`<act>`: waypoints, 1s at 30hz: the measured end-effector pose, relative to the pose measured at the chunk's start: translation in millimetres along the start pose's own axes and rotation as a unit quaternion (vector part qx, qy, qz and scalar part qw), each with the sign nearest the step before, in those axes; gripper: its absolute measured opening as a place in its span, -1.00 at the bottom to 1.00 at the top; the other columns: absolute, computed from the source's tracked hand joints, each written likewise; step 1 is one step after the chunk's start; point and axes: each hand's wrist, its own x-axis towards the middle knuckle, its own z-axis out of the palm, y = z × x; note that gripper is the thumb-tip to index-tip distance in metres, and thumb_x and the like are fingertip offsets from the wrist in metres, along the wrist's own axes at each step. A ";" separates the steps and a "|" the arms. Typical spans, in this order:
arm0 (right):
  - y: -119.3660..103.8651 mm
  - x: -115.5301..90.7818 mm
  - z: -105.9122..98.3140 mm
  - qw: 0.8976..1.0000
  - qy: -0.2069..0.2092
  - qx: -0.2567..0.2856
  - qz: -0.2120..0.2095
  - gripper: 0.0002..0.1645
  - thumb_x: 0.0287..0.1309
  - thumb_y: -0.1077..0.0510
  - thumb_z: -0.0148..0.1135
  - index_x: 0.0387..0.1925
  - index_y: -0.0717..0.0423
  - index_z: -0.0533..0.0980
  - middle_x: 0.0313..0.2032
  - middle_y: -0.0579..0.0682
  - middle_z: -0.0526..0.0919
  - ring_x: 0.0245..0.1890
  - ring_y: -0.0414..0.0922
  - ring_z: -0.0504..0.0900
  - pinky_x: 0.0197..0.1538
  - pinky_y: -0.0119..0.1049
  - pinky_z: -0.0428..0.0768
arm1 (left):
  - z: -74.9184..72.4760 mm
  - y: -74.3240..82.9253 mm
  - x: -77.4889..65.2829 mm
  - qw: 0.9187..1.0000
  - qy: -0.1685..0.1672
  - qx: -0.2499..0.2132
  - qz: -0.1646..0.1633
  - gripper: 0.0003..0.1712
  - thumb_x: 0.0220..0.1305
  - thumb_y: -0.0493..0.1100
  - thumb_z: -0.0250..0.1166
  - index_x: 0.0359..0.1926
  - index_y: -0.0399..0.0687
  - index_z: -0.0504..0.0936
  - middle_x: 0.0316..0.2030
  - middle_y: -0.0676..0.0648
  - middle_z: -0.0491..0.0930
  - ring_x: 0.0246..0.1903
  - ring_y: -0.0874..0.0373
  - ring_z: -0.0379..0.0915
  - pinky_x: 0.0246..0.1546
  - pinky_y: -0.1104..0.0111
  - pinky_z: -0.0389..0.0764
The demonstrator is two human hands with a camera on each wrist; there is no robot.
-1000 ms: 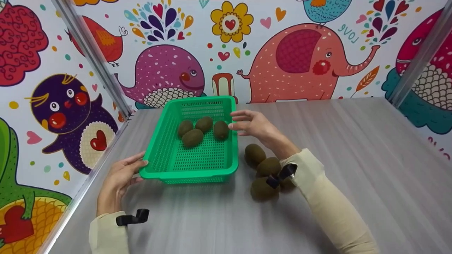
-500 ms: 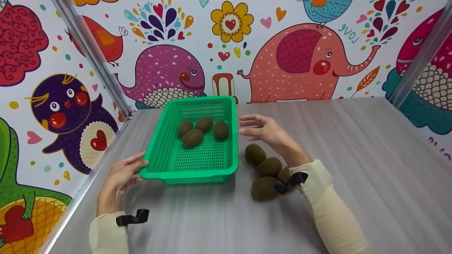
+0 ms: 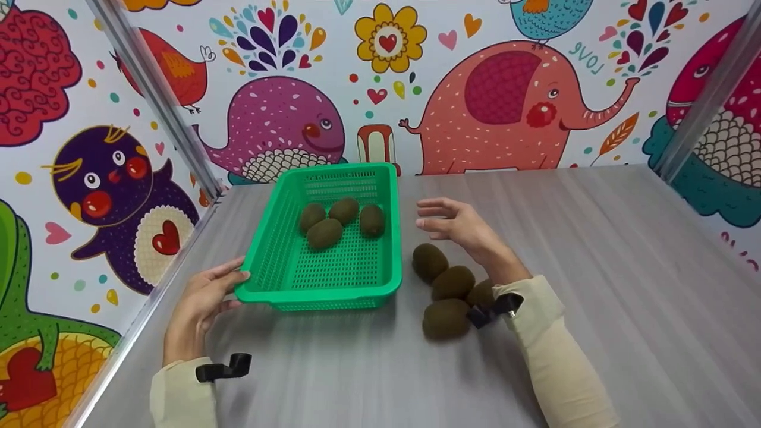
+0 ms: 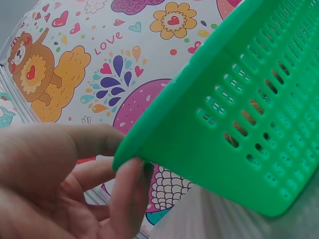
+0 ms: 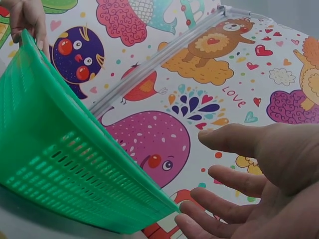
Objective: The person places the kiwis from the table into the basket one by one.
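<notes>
A green plastic basket (image 3: 333,293) stands on the table with several brown kiwis (image 3: 324,233) grouped toward its far end. At its near left corner my left hand (image 3: 199,303) pinches the rim between thumb and fingers; the left wrist view shows the thumb (image 4: 128,191) against the rim's edge. My right hand (image 3: 467,232) hovers to the right of the basket, fingers spread and slightly bent, holding nothing. Below that hand several more kiwis (image 3: 453,282) lie in a cluster on the table, one partly hidden by the right wrist and its black camera mount (image 3: 496,309).
The grey wood-grain table (image 3: 606,285) extends to the right and in front of the basket. Panels printed with cartoon animals (image 3: 499,107) close off the back and both sides, joined by metal corner posts (image 3: 157,89).
My right hand has drawn back to the right from the basket's right rim, uncovering more of the loose kiwis. The left hand and basket have stayed in place.
</notes>
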 end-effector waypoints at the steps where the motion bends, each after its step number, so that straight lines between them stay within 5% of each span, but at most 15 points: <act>1: 1.4 0.3 -1.3 1.000 0.001 0.001 0.001 -0.37 0.29 0.06 0.33 0.34 0.05 0.40 0.31 0.08 0.50 0.27 0.01 0.56 0.31 -0.08 0.55 | 0.3 0.2 0.2 1.000 0.000 0.000 0.000 -0.29 0.40 -0.11 0.26 0.49 -0.13 0.27 -0.28 0.24 0.65 -0.34 0.36 0.59 -0.35 0.45 0.68; 20: 25.5 8.6 -7.4 1.000 0.011 -0.006 0.019 -0.34 0.31 0.08 0.31 0.37 0.13 0.36 0.36 0.16 0.44 0.31 0.11 0.52 0.41 0.05 0.42 | 0.0 0.5 1.6 1.000 0.007 0.019 0.004 -0.31 0.41 -0.10 0.25 0.48 -0.12 0.28 -0.27 0.25 0.61 -0.34 0.37 0.58 -0.35 0.46 0.68; 30: 38.8 13.4 -5.9 0.998 0.006 -0.014 0.061 -0.34 0.29 0.05 0.33 0.36 0.07 0.38 0.40 0.18 0.39 0.31 0.10 0.50 0.46 0.07 0.35 | 0.4 -2.4 2.5 1.000 0.000 0.009 -0.002 -0.29 0.40 -0.11 0.27 0.49 -0.10 0.27 -0.24 0.26 0.60 -0.31 0.37 0.58 -0.32 0.43 0.69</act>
